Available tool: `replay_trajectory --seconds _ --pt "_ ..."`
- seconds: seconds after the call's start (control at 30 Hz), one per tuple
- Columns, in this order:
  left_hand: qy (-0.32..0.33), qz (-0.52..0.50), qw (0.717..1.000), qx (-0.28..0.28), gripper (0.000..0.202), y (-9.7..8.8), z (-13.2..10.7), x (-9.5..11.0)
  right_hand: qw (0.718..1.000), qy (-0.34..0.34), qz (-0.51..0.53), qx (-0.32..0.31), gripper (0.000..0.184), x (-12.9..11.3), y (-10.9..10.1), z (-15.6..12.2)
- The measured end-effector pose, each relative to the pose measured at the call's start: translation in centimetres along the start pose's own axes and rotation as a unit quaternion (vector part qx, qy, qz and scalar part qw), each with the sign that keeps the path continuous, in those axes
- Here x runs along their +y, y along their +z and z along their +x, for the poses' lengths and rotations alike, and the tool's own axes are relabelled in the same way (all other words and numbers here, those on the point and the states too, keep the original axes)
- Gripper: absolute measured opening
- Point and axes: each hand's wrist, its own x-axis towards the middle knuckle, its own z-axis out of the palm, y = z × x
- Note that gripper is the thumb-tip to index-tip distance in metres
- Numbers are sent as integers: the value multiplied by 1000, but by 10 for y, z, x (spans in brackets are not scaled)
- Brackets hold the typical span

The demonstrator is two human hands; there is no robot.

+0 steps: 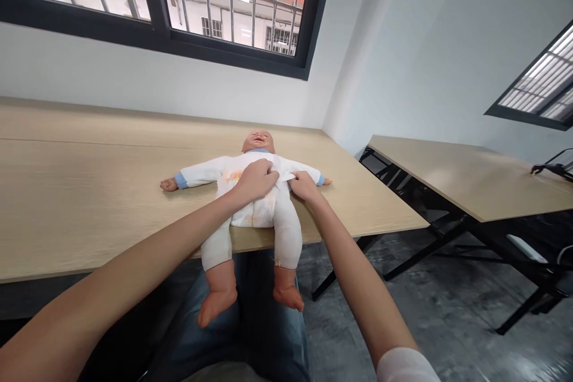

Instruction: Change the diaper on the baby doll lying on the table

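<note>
A baby doll (258, 141) lies on its back on the wooden table, arms spread and bare feet hanging over the front edge. It wears a white top (201, 171) with blue cuffs and a blue collar, plus white leggings (287, 233). My left hand (257, 179) rests on the doll's chest, its fingers closed on the top's front. Beside the doll's right-hand side in view, my right hand (304, 185) pinches an edge of the same white cloth, pulled up a little. My fingertips are partly hidden in the folds.
The light wooden table (89, 203) runs along the wall under a barred window (233, 6). A second table (447, 167) stands to the right across a gap, with a black cable (553, 167) on it. Black table legs (430, 250) stand on the dark floor.
</note>
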Motion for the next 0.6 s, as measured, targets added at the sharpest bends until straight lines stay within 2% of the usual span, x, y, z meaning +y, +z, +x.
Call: replay_trajectory --seconds 0.13,0.27,0.33,0.4,0.47,0.6 --pt "0 -7 1000 -24 24 -3 7 -2 994 5 90 -54 29 5 -6 -7" --pt "37 -49 996 -67 21 -6 23 -9 969 -9 215 -119 16 6 -9 -14" --pt "70 -71 989 -106 20 -7 32 -14 971 -19 207 -117 15 5 -8 -15" --pt "99 -58 982 -147 33 -7 43 -17 977 -26 186 -105 15 3 -8 -16" --pt "133 -17 971 -200 49 -7 55 -17 980 -25 170 -97 17 2 -9 -16" --pt "188 68 928 -314 57 -10 81 -13 985 1 149 -84 20 1 -10 -17"
